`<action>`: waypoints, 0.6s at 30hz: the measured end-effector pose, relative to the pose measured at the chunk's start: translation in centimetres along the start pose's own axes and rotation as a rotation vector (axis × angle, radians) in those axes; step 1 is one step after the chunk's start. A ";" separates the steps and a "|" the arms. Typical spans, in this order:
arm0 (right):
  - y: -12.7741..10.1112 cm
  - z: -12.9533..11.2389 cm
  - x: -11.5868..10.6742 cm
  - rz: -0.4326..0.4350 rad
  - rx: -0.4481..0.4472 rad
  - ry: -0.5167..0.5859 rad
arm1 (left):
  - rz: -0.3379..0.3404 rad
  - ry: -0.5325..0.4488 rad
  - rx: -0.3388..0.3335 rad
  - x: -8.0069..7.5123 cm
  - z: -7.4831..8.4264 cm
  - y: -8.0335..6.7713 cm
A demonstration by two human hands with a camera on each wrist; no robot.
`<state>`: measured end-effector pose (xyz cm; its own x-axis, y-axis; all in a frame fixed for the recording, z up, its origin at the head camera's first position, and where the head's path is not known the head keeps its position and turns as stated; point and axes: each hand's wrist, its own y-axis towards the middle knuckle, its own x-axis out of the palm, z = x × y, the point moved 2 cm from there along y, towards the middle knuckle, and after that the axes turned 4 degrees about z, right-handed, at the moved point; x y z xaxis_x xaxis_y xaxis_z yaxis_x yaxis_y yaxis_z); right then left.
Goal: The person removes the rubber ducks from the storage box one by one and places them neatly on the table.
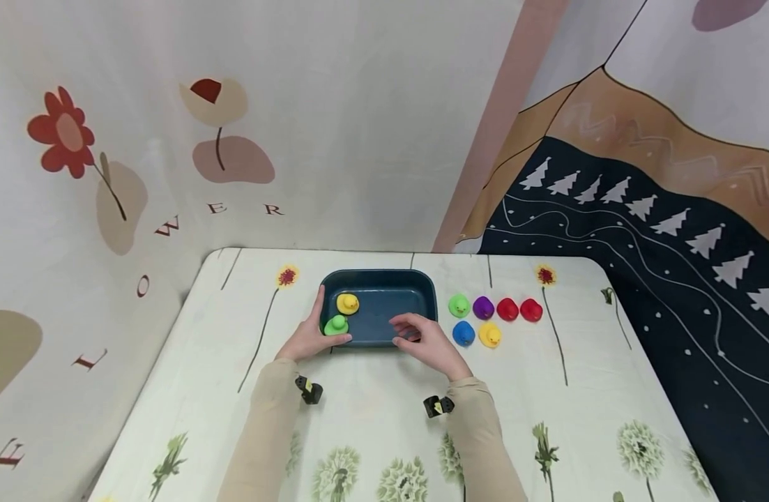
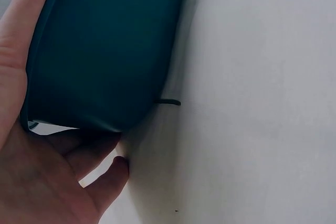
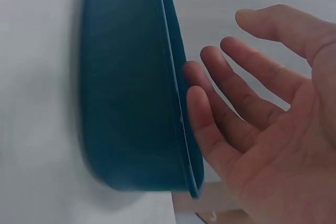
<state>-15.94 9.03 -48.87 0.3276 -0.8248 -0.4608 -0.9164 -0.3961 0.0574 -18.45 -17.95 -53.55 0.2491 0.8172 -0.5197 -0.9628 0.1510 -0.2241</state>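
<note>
A dark blue rectangular tray (image 1: 384,317) stands on the table, holding a yellow rubber duck (image 1: 348,304) and a green rubber duck (image 1: 337,325) at its left end. My left hand (image 1: 311,335) grips that end, thumb along the front rim and fingers at the side; in the left wrist view the thumb (image 2: 18,40) lies on the rim. Over the front right part of the tray hovers my right hand (image 1: 431,345), fingers loosely bent and nothing in them. The right wrist view shows its spread fingers (image 3: 226,74) by the tray's rim (image 3: 176,85).
Right of the tray sit a green duck (image 1: 459,305), a purple duck (image 1: 483,307), two red ducks (image 1: 507,309), a blue duck (image 1: 463,333) and another yellow duck (image 1: 489,335). A flower-print cloth (image 1: 371,418) covers the table; printed curtains hang behind and at the right.
</note>
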 end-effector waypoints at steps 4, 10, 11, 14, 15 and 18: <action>0.4 -0.6 0.5 -0.050 -0.007 0.000 | 0.005 0.001 -0.005 0.0 0.1 0.0; 1.2 -1.2 0.9 -0.137 -0.018 -0.025 | 0.007 -0.011 -0.010 0.1 0.2 -0.2; 1.4 -1.3 1.0 -0.150 -0.020 -0.025 | 0.008 -0.014 -0.012 0.1 0.2 -0.2; 2.1 -1.4 1.4 -0.179 0.000 -0.012 | 0.007 -0.018 -0.016 0.2 0.2 -0.2; 2.4 -1.5 1.6 -0.187 0.004 -0.004 | 0.008 -0.016 -0.016 0.2 0.2 -0.1; 3.3 -1.7 2.1 -0.208 0.010 0.019 | 0.012 -0.011 -0.014 0.2 0.2 -0.1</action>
<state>-17.87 5.34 -48.17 0.5145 -0.7329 -0.4451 -0.8306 -0.5550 -0.0463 -18.34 -17.69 -53.50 0.2363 0.8253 -0.5129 -0.9641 0.1335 -0.2295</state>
